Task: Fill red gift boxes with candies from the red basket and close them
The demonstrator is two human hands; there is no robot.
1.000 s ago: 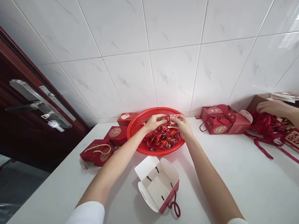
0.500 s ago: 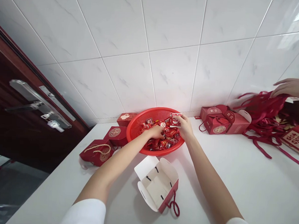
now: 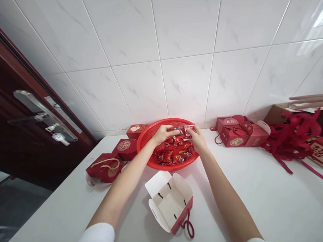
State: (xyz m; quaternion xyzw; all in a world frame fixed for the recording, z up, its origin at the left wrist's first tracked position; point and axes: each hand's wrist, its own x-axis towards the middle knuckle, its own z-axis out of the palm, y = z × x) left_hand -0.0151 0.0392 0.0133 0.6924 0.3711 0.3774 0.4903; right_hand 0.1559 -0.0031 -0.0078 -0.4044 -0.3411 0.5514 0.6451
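Observation:
A red plastic basket against the wall holds many wrapped candies in red and brown wrappers. Over its far side, my left hand is closed on candies, fingers pointing right. My right hand, close beside it, pinches a red-and-white candy packet between thumb and fingers. The two hands almost meet. In front of the basket stands an open gift box, white inside and red outside, its flaps spread and a dark red cord handle on its right side. I see nothing inside it.
Closed red gift boxes line the left of the basket, one with a twine handle. More red boxes stand right, beside a heap of red ribbons. Another person's hand hovers there over a cardboard box. A door is at left.
My left hand has risen from among the candies and come up beside my right hand, now with candies in it. At right, the other person's hand has let the ribbons drop.

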